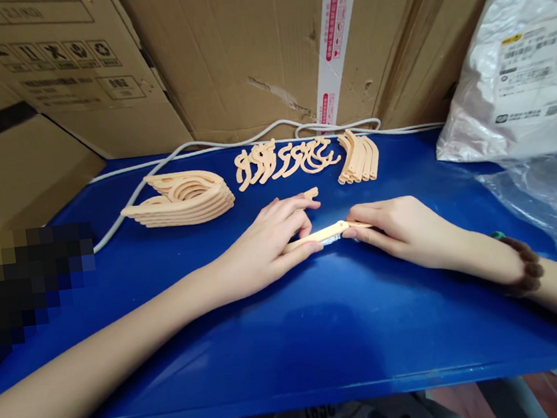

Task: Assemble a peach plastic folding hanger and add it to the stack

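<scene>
Both of my hands hold a beige plastic clothes hanger [329, 232] low over the middle of the blue table. My left hand [274, 236] grips its left part, thumb along the near side and fingers curled over the far side. A beige end piece [311, 193] pokes out past those fingers; whether it joins the hanger is hidden. With thumb and fingertips, my right hand [401, 228] pinches the right part, just beside a round pivot. Behind lie a stack of hanger bodies [183, 210], several curved hooks [283, 161] and several curved hanger arms [361, 159].
Cardboard boxes [250, 44] stand along the back and left of the blue table [274, 344]. A white cable [230, 140] runs along the rear edge and down the left. At right are a white labelled parcel bag [509, 75] and clear plastic film [543, 199].
</scene>
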### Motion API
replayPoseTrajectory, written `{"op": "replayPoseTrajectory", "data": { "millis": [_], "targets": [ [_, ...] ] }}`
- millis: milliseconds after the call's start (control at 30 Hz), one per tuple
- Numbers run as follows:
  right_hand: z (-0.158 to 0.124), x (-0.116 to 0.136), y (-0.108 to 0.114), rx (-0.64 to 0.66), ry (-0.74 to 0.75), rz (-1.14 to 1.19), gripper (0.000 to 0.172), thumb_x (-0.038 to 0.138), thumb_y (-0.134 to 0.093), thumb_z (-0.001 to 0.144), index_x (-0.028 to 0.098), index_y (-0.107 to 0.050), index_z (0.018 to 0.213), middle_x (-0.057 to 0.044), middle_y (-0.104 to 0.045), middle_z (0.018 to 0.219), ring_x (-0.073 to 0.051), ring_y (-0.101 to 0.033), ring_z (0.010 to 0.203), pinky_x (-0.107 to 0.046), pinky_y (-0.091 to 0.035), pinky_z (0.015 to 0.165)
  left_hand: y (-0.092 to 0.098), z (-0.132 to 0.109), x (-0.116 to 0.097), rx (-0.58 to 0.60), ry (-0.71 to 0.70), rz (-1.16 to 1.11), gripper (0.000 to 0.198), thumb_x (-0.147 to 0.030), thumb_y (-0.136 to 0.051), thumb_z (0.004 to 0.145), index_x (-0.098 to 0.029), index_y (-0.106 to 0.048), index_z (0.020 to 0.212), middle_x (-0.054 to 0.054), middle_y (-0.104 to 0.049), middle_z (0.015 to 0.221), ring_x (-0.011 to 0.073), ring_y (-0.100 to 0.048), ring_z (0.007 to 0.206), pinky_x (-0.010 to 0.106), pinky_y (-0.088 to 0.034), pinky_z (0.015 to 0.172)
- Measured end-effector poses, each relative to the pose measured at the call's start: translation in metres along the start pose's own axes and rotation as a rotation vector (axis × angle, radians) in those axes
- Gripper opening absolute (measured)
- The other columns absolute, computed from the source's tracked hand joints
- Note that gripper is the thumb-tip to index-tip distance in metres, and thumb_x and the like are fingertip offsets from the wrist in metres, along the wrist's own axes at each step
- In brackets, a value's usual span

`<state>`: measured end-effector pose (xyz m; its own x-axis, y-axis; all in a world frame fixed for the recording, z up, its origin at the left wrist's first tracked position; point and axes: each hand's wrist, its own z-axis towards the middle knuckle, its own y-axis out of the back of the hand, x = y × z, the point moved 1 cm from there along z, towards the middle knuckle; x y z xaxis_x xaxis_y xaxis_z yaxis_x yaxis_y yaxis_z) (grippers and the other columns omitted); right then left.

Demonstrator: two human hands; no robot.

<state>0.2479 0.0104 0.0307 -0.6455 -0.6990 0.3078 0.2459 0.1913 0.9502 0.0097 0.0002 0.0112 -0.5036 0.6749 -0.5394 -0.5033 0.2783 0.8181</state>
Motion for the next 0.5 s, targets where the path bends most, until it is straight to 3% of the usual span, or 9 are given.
{"op": "replayPoseTrajectory", "data": {
  "millis": [167,500],
  "targets": [
    [-0.0018,0.0012,0.0003,0.077,-0.089,0.053,0.04,0.05,-0.032,0.101,0.021,-0.051,0.081,0.002,-0.058,0.068,-0.012,-0.048,0.056,-0.025,-0.027,0.055,-0.0009,0.0012,0.0003,0.019,-0.025,0.006,0.02,-0.038,-0.045,0.099,-0.022,-0.043,0.086,0.011,-0.05,0.139,0.0251,-0.032,0.141,0.053,-0.023,0.115],
    [-0.0069,0.0024,0.001,0.103,-0.096,0.047,0.041,0.051,-0.029,0.101,0.022,-0.048,0.08,0.002,-0.058,0.068,-0.013,-0.049,0.056,-0.026,-0.027,0.056,-0.0031,0.0021,-0.0028,0.022,-0.049,0.033,0.019,-0.034,-0.044,0.1,-0.021,-0.048,0.087,0.007,-0.052,0.136,0.0227,-0.039,0.133,0.046,-0.022,0.114]
  ]
}}
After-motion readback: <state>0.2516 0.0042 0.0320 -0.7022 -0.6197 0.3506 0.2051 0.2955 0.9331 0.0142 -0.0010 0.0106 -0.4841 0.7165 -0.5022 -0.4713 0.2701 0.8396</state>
